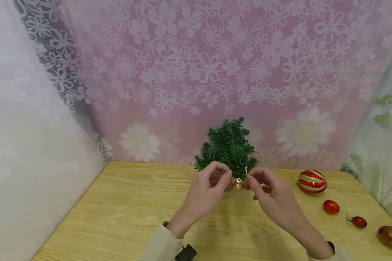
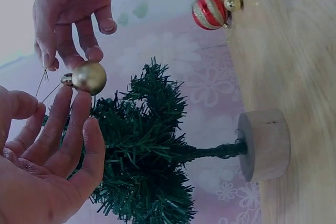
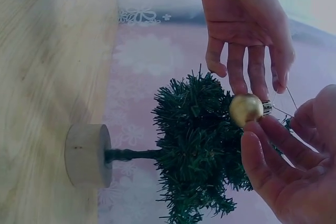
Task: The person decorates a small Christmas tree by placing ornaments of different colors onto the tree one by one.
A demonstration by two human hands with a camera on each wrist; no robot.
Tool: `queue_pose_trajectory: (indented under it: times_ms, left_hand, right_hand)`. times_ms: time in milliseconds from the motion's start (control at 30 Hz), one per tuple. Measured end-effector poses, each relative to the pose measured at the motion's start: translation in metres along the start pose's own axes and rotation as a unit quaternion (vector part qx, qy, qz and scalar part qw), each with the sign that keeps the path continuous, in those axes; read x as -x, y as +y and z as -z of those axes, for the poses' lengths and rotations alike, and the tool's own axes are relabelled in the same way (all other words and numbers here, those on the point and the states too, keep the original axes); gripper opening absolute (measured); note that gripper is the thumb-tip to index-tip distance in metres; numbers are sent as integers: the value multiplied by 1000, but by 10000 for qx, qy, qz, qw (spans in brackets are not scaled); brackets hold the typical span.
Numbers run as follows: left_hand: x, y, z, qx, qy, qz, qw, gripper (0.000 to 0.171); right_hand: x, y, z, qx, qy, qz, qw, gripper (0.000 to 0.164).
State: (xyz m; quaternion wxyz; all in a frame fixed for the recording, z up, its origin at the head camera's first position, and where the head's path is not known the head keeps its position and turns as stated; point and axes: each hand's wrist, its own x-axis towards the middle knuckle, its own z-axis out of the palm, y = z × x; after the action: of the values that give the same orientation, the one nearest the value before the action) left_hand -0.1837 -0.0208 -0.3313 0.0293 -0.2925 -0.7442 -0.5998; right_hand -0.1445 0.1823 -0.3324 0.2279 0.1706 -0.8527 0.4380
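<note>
Between my two hands hangs a small matte gold Christmas bauble [image 2: 89,78] with a shiny metal cap. My left hand [image 1: 207,186] pinches the bauble's thin gold string [image 3: 283,111] between thumb and forefinger. On the other side, my right hand [image 1: 274,199] pinches the same string, which stretches as a loop from the cap. Other fingertips of both hands touch or lie close against the ball. Right behind the hands stands a small green artificial Christmas tree [image 1: 228,145]. Its round wooden base [image 2: 265,144] shows in both wrist views, but the hands hide it from the head view.
On the right of the wooden table [image 1: 134,206] lie a red-and-gold striped bauble [image 1: 312,181], a red bauble [image 1: 331,207], a dark red one [image 1: 358,222] and a copper one [image 1: 391,236]. Another gold bauble [image 2: 233,2] sits beside the striped one. A pink floral curtain [image 1: 183,90] hangs behind.
</note>
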Motion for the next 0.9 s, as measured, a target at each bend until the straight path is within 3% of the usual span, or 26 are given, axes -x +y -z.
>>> queue_pose_trajectory:
  times_ms: [400, 633, 900]
  left_hand:
    - [-23, 14, 7, -259, 402, -396, 9981, 21]
    - [-38, 14, 9, -411, 503, -217, 9977, 18]
    - [-45, 10, 8, -353, 511, 35, 9981, 21]
  right_hand:
    - [-28, -11, 2, 84, 646, 538, 9964, 9]
    - [-39, -12, 1, 163, 483, 112, 9986, 11]
    - [-48, -7, -2, 170, 375, -94, 9991, 12]
